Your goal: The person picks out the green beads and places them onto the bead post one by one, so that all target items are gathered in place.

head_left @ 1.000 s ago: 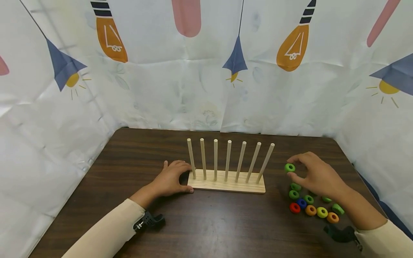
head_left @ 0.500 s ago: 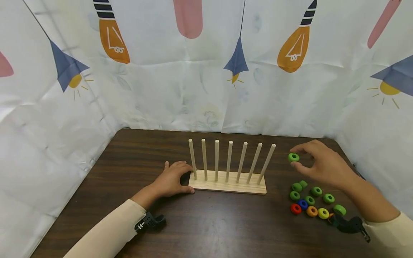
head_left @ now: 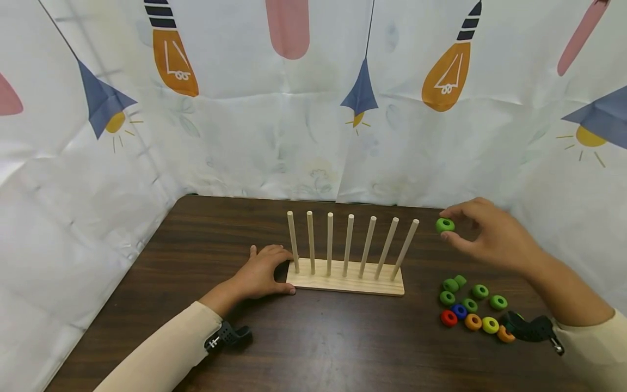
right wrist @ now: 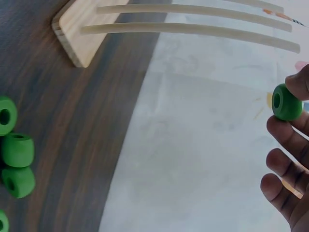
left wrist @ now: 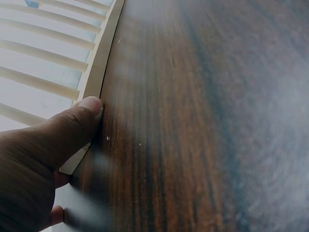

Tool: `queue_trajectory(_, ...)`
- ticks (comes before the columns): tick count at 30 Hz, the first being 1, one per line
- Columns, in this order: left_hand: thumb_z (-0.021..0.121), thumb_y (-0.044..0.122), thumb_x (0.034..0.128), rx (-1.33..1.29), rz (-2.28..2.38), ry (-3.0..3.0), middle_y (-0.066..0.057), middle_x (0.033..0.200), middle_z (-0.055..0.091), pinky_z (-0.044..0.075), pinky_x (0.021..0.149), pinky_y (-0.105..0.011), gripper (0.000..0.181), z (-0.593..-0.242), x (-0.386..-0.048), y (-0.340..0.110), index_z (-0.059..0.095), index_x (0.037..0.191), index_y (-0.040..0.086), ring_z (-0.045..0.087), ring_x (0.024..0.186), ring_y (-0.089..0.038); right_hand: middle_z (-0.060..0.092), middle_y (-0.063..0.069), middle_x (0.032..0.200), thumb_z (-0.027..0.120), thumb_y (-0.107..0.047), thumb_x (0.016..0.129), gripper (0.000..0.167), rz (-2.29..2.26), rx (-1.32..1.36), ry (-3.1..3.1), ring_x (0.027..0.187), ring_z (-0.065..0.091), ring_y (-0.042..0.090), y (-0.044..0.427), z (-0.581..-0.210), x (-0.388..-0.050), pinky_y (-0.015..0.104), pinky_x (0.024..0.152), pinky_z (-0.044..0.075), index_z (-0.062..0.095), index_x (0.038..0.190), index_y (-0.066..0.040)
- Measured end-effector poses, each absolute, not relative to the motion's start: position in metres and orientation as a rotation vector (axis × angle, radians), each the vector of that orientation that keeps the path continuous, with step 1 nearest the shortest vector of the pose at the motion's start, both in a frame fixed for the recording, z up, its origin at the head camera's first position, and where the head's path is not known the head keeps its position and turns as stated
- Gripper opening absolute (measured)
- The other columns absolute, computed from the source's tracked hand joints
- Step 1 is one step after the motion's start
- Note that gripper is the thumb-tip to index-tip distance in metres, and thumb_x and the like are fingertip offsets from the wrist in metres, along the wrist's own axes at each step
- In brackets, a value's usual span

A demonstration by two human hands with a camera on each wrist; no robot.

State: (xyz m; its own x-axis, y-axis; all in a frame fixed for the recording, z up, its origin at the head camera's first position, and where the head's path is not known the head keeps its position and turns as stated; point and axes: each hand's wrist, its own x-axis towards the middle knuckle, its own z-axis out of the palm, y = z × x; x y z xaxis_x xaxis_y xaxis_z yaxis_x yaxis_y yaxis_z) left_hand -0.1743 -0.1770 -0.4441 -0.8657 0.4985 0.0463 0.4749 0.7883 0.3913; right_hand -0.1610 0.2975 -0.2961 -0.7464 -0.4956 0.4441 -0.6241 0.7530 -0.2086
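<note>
A wooden peg rack (head_left: 320, 281) with a row of several upright dowels stands on the table. My left hand (head_left: 260, 275) grips the left end of its base; in the left wrist view the thumb (left wrist: 91, 105) presses on the base's front edge. Raised above the table at the right, my right hand (head_left: 495, 234) pinches a green bead (head_left: 445, 225) between thumb and fingers. The bead's hole shows in the right wrist view, and the bead is apart from the dowels. Below that hand lie several more green beads (head_left: 480, 292).
Near the green beads lie a red bead (head_left: 448, 318), a blue bead (head_left: 459, 311), a yellow bead (head_left: 490, 325) and orange beads (head_left: 473, 322). The right wrist strap (head_left: 529, 328) partly covers some beads. A printed white curtain (head_left: 313, 136) hangs behind the dark table (head_left: 313, 348).
My right hand has risen away from the bead group with the green bead between its fingers, uncovering more beads on the table. The left hand stays on the rack.
</note>
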Motion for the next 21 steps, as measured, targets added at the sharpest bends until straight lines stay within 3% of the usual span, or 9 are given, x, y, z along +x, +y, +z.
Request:
queue_trajectory(14, 0.088, 0.051, 0.0772, 0.810, 0.597, 2.917, -0.007, 0.139, 0.059, 0.012, 0.105, -0.083, 0.071, -0.444, -0.175, -0.177, 0.064, 0.134, 0.015, 0.041, 0.142, -0.036, 0.066, 0.000, 0.110, 0.086, -0.016, 0.082, 0.038, 0.490, 0.842, -2.618, 0.095, 0.056, 0.013, 0.285, -0.277, -0.161, 0.028, 0.074, 0.046, 0.072, 0.117, -0.014)
queue_trajectory(21, 0.088, 0.051, 0.0765, 0.811, 0.613, 2.918, -0.007, 0.139, 0.059, 0.012, 0.105, -0.084, 0.071, -0.445, -0.174, -0.177, 0.065, 0.133, 0.015, 0.042, 0.142, -0.036, 0.065, -0.002, 0.107, 0.086, -0.013, 0.082, 0.038, 0.521, 0.897, -2.563, 0.085, 0.050, 0.008, 0.277, -0.274, -0.163, 0.024, 0.069, 0.044, 0.072, 0.117, -0.015)
